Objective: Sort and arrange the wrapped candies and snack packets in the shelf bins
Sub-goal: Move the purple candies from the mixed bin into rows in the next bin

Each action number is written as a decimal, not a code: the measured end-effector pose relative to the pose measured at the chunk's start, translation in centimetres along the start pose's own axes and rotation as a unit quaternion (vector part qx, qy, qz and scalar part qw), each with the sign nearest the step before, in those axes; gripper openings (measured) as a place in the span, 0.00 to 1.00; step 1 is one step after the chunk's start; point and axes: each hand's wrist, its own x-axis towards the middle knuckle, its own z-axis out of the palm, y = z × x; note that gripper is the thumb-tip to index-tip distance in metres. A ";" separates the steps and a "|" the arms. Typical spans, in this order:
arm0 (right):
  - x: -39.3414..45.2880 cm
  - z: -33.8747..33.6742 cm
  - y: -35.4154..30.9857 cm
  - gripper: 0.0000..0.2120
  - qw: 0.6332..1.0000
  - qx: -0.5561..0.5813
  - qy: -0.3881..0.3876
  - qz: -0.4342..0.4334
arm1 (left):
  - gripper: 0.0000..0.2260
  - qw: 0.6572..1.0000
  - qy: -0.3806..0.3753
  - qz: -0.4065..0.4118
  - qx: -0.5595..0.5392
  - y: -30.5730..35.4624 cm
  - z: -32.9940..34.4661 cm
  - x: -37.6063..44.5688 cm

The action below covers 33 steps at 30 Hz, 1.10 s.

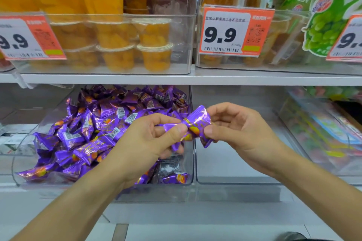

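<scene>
Left hand (150, 139) and right hand (237, 129) pinch one purple candy (195, 127) between them. Clear bin (193, 162) of candies below, white shelf (254, 79) above.

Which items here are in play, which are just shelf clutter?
In play: left hand and right hand pinching one purple candy; bin of purple candies.
Clutter: orange fruit cups; 9.9 price tag; green grape bag.
</scene>
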 end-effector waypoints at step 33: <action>-0.5 -0.8 0.1 0.24 0.966 -0.257 -0.016 -0.023 | 0.05 0.982 0.042 0.135 0.124 -1.8 2.3 0.4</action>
